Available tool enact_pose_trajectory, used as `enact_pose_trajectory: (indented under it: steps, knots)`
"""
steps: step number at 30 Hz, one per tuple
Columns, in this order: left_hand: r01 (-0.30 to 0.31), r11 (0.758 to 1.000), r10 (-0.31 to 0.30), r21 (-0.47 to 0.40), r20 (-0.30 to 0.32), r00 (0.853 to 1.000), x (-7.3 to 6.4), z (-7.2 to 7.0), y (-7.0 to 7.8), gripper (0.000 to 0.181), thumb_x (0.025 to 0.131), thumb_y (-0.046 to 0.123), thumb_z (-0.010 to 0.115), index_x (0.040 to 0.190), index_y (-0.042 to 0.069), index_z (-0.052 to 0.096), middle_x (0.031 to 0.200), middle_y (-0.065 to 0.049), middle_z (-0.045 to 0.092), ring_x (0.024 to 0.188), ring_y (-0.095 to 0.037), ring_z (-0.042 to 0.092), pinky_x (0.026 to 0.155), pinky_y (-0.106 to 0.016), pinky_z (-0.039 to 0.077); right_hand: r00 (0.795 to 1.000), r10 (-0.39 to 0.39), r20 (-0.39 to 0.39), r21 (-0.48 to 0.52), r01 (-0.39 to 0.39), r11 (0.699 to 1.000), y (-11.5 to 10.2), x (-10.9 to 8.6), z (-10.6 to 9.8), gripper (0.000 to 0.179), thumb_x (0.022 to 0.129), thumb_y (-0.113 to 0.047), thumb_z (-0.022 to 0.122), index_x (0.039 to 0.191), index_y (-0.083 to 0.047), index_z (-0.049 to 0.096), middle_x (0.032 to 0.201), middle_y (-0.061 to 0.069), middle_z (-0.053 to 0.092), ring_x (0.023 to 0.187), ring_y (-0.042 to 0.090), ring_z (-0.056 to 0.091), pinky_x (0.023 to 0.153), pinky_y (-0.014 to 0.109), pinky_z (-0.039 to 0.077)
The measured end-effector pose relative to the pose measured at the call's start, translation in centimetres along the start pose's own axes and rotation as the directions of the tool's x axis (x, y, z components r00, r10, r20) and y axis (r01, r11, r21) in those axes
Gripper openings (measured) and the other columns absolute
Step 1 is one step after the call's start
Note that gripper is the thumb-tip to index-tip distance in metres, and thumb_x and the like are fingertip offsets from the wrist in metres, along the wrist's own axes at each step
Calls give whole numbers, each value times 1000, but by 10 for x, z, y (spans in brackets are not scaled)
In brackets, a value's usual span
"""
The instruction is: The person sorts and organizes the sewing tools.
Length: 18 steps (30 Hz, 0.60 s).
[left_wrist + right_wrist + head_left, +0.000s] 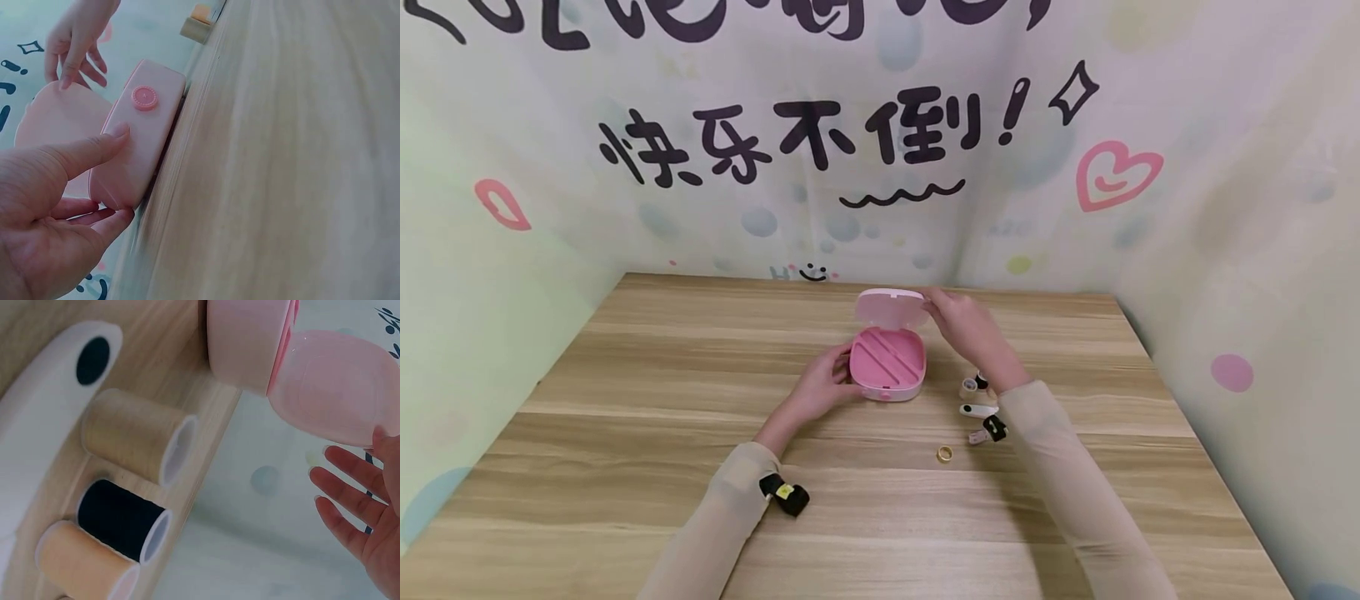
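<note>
A pink box with slanted dividers inside stands on the wooden table, its translucent lid raised at the back. My left hand grips the box's left side; in the left wrist view the thumb lies on the front wall beside a round pink button. At the lid's upper right edge, my right hand pinches the rim between thumb and index finger, and the right wrist view shows its other fingers spread out. Beneath the right forearm lie thread spools, among them a black spool and a tan spool.
A white tool with a dark oval spot lies right of the box. Nearer me are a small pale pink item and a gold ring. A printed cloth hangs behind the table.
</note>
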<state>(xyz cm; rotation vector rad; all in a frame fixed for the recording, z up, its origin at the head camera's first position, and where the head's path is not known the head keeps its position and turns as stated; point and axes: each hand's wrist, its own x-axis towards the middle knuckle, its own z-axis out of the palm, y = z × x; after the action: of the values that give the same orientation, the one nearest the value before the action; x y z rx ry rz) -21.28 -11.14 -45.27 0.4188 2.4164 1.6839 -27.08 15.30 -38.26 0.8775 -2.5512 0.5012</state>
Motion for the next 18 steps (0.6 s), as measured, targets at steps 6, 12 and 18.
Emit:
enact_pose_trajectory:
  steps: [6, 12, 18]
  knots:
    - [-4, 1000, 4, -6, 8, 1000, 0, -1, 0, 83, 90, 2, 82, 158, -9, 36, 161, -32, 39, 149, -44, 43, 120, -46, 44, 998, 49, 37, -64, -47, 997, 5, 7, 1, 26, 110, -15, 57, 128, 1, 65, 102, 20, 78, 86, 38, 75, 74, 52, 64]
    - [5, 1000, -5, 10, 9, 1000, 0, -1, 2, 82, 90, 4, 83, 158, -8, 37, 160, -31, 41, 149, -44, 44, 120, -46, 44, 997, 69, 21, -115, -66, 991, 9, 12, 6, 27, 110, -18, 57, 130, -2, 64, 102, 22, 77, 87, 42, 74, 72, 57, 62]
    - [6, 1000, -6, 24, 7, 1000, -1, 0, 1, 81, 91, 5, 83, 157, -8, 38, 159, -31, 42, 148, -44, 44, 120, -46, 44, 998, 63, 23, -149, -59, 987, 9, 16, 9, 30, 110, -17, 56, 135, -1, 62, 110, 25, 75, 94, 43, 74, 76, 56, 64]
